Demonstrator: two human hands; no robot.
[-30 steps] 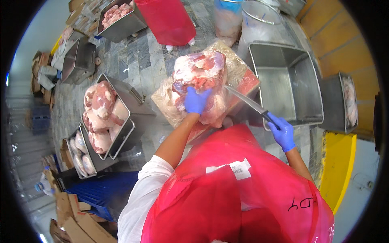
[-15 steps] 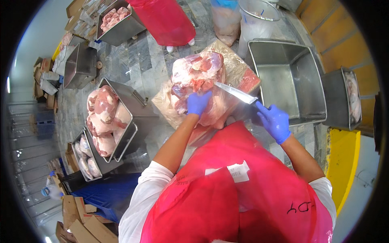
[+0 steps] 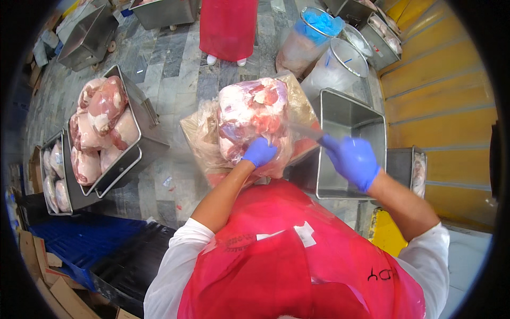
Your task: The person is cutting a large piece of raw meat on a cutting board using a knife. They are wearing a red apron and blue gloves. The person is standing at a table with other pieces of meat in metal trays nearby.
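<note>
In front of me a big block of raw meat (image 3: 252, 103), pink and white with fat, stands on a cardboard box (image 3: 304, 101) among loose clear plastic wrap (image 3: 199, 125). My left hand (image 3: 260, 152), in a blue glove, is closed on the near side of the meat; its fingertips are partly hidden there. My right hand (image 3: 353, 162), gloved in blue too, grips a knife (image 3: 304, 131). The blade is smeared by motion and points left at the meat's right side; whether it touches cannot be made out.
A metal bin (image 3: 351, 101) stands right of the box. To the left, another metal bin (image 3: 119, 183) is heaped with meat cuts (image 3: 106, 109). Clear bag-lined barrels (image 3: 348, 58) stand at the back right. Beyond the box is a person in a red apron (image 3: 228, 29).
The view has shifted, so the bins sit elsewhere in the picture. My left hand stays on the meat. The knife has swung with my right hand and its blade is now blurred.
</note>
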